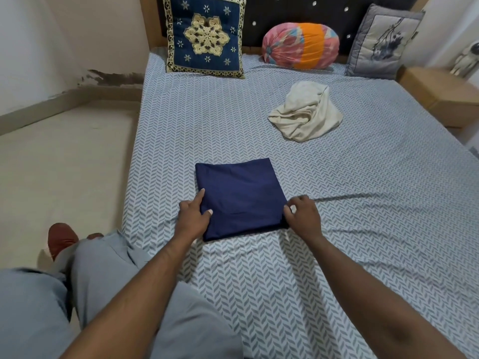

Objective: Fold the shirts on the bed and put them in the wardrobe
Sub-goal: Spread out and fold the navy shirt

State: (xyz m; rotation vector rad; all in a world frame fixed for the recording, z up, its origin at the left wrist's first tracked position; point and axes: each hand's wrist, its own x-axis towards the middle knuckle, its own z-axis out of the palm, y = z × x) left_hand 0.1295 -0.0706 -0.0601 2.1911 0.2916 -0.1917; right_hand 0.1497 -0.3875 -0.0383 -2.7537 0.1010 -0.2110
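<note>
navy shirt (pixel 241 195) lies folded square on the bed (pixel 375 216), left hand (pixel 193 216) and right hand (pixel 302 215) gripping its nine and three o'clock edges, while the cream shirt (pixel 307 111) at one o'clock lies crumpled and both likely await the wardrobe.

On the bed (pixel 363 203) folded shirt (pixel 241 193) is lying near the left edge, crumpled shirt (pixel 305 112) is sitting well behind it to the right, and left cushion (pixel 206 35), bolster (pixel 300 45) and right cushion (pixel 383 42) are resting in a row against the headboard (pixel 285 11) at the back.
</note>
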